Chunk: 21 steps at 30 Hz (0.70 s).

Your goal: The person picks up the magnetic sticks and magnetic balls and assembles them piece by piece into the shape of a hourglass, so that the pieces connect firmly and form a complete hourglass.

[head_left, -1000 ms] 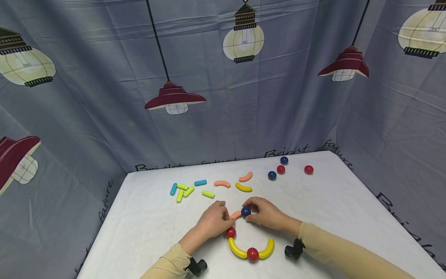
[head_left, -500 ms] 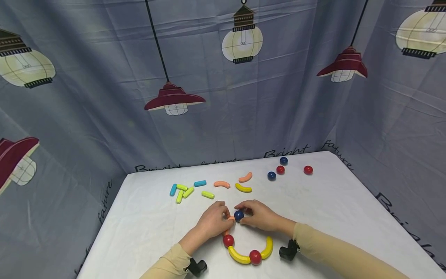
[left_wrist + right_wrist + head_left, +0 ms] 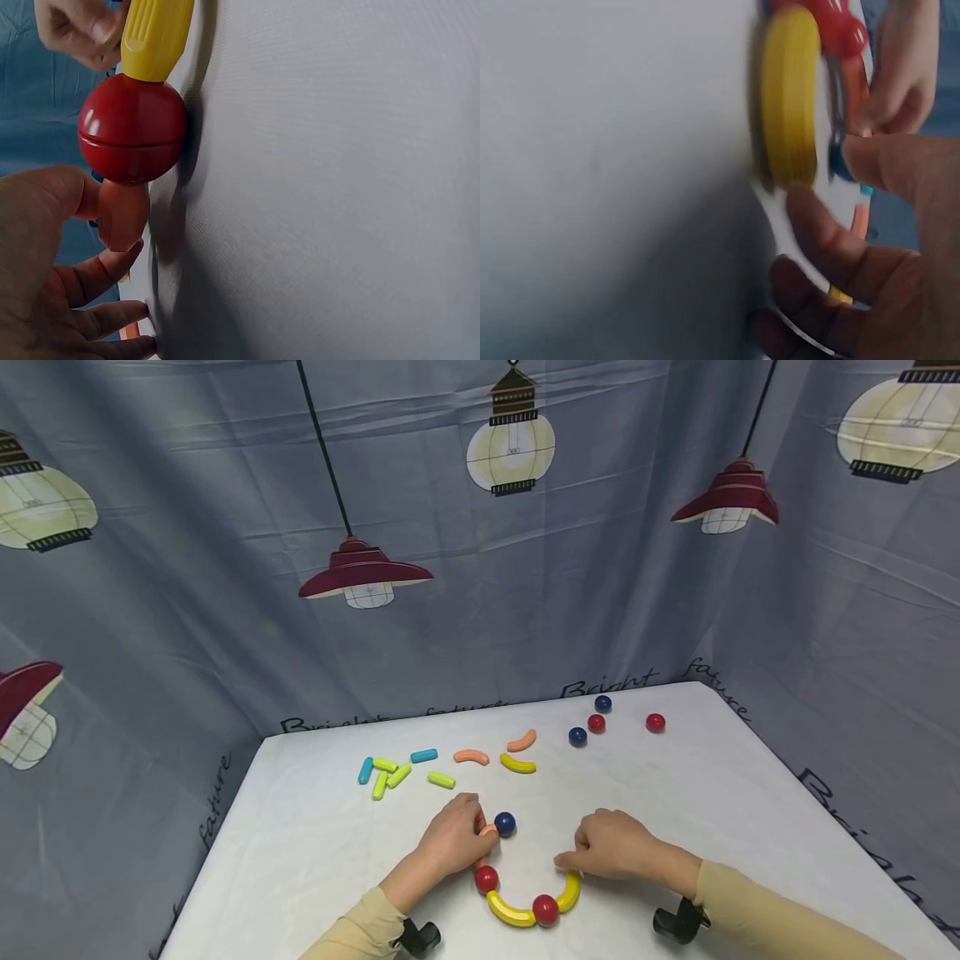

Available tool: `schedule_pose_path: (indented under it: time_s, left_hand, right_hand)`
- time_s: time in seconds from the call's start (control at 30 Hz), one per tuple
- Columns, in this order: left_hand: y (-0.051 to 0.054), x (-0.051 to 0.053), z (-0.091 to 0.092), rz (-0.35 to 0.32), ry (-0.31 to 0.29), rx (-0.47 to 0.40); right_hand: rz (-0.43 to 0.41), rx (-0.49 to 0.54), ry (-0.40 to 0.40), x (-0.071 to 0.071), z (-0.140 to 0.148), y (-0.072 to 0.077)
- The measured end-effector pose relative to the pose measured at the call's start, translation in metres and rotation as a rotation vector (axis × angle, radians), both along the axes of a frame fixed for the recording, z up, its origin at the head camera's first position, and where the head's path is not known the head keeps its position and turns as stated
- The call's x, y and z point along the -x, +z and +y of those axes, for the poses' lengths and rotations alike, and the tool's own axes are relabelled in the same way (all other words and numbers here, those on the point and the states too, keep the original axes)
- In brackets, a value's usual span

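I've L hand [image 3: 453, 833] pinching orange pc [image 3: 124, 215] btwn red ball [image 3: 486, 880] & blue ball [image 3: 505, 824]; R hand [image 3: 617, 844] empty nr yellow pc [image 3: 570, 892]. Bottom/L lined up; blue-to-yellow gap prob. left.

Across from me, the person's left arm [image 3: 356, 928] and right arm [image 3: 780, 912] reach forward and angle inward, the left grip [image 3: 452, 837] pinching between thumb and forefinger, the right grip [image 3: 615, 843] relaxed, its thumb and fingers parted and loosely bent.
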<state>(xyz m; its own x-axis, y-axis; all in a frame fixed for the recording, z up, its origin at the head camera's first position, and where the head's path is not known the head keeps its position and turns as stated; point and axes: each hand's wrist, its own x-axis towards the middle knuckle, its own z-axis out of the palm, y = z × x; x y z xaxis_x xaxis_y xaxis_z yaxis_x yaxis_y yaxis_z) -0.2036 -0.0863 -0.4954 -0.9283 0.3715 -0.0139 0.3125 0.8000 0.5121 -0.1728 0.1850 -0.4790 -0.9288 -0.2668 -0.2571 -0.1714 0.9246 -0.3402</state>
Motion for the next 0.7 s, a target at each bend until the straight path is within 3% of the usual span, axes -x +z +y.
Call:
schedule_pose_path:
  time_s: [0.13,0.3,0.7]
  left_hand:
    - [-0.001,0.000,-0.001,0.002,-0.007,0.013]
    - [-0.004,0.001,-0.001,0.011,-0.022,0.022]
    - [-0.005,0.002,0.000,0.015,-0.007,0.023]
  right_hand:
    - [0.011,-0.063,0.045,-0.011,-0.003,0.001]
    - [0.032,-0.054,0.025,-0.010,-0.009,-0.004]
    - [0.208,0.061,-0.049,0.029,-0.023,-0.019]
